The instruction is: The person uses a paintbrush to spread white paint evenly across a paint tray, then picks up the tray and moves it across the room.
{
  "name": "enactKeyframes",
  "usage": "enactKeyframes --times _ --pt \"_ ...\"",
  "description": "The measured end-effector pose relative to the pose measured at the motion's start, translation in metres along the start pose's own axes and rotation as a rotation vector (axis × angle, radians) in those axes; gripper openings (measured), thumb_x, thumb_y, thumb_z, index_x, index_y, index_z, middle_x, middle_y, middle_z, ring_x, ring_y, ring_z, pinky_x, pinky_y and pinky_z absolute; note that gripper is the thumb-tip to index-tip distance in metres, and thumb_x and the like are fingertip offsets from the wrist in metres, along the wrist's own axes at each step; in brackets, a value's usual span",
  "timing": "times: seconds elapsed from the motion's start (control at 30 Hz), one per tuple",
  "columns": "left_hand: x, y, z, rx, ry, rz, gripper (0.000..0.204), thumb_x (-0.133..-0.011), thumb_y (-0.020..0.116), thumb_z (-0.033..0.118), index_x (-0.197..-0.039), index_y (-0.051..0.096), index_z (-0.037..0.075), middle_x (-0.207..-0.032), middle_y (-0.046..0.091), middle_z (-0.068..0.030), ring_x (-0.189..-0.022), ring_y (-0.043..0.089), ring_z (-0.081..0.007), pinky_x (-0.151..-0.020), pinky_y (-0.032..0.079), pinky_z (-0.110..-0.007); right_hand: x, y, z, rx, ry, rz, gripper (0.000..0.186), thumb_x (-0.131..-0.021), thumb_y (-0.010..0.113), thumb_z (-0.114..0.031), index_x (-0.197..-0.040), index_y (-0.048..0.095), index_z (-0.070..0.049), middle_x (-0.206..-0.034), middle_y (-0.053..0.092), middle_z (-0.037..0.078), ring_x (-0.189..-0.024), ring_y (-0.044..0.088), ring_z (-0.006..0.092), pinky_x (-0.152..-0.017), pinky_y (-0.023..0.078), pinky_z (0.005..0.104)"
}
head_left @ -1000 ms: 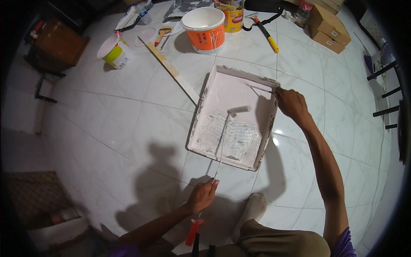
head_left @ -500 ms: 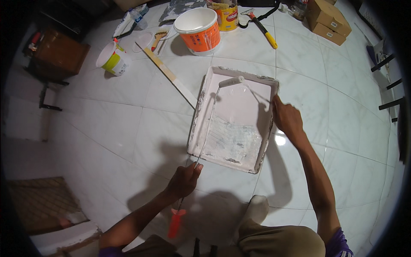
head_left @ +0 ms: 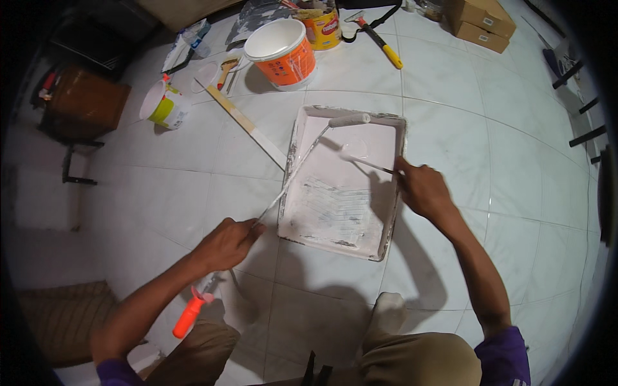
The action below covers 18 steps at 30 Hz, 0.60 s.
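roller in tray (white paint), hands gripping

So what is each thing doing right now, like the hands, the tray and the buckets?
Left hand: gripping the paint roller's thin metal shaft.
Right hand: holding a thin stick, tip in the tray.
White paint roller: resting at the tray's far end.
White rectangular paint tray: coated in white paint.
Orange-and-white bucket: upright, open.
Small white-and-yellow tub: tipped, open.

room under renovation | tiled floor | paint buckets | cardboard boxes
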State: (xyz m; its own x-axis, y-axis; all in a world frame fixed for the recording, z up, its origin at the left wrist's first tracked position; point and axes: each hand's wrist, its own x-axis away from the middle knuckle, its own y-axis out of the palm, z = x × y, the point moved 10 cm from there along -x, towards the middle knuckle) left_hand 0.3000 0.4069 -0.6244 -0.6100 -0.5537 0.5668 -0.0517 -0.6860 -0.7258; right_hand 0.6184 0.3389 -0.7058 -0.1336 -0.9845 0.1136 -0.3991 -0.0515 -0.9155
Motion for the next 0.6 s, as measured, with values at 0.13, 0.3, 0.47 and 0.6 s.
enactKeyframes --times 0.13,0.3,0.47,0.6 --pt "-0.008 -0.013 -0.007 -0.107 0.077 -0.074 0.038 -0.106 0.048 0.026 -0.092 0.061 -0.007 -0.061 0.054 -0.0295 -0.059 0.056 -0.0492 -0.06 0.045 -0.054 -0.006 0.018 0.021 -0.038 0.18 0.136 0.021 -0.096 0.056 -0.017 -0.115 0.053 -0.008 -0.071 0.065 0.023 -0.073 0.067 0.0447 -0.065 0.052 0.0568" --pt "-0.004 -0.025 -0.031 -0.183 0.1 -0.181 0.039 -0.107 0.045 0.028 -0.094 0.062 -0.006 -0.06 0.055 -0.029 -0.059 0.057 -0.0497 -0.061 0.047 -0.054 0.035 0.053 0.005 -0.236 0.329 0.019 0.019 -0.101 0.052 -0.021 -0.117 0.051 -0.011 -0.074 0.067 0.026 -0.073 0.066 0.049 -0.068 0.049 0.062" --pt "-0.001 0.004 -0.069 -0.179 0.31 -0.166 0.036 -0.107 0.045 0.027 -0.103 0.061 -0.005 -0.061 0.057 -0.028 -0.062 0.059 -0.0489 -0.061 0.047 -0.056 0.018 0.025 -0.005 -0.237 0.411 0.236 0.02 -0.1 0.051 -0.016 -0.117 0.047 -0.006 -0.077 0.068 0.027 -0.07 0.066 0.049 -0.066 0.049 0.0619" --pt "-0.023 0.022 -0.09 0.028 0.322 -0.176 0.026 -0.105 0.052 0.021 -0.099 0.061 -0.002 -0.063 0.059 -0.0227 -0.06 0.061 -0.0421 -0.057 0.047 -0.052 0.042 0.062 -0.012 -0.169 0.564 0.153 0.018 -0.098 0.051 -0.013 -0.113 0.044 -0.004 -0.073 0.065 0.027 -0.07 0.065 0.0495 -0.064 0.048 0.0633"
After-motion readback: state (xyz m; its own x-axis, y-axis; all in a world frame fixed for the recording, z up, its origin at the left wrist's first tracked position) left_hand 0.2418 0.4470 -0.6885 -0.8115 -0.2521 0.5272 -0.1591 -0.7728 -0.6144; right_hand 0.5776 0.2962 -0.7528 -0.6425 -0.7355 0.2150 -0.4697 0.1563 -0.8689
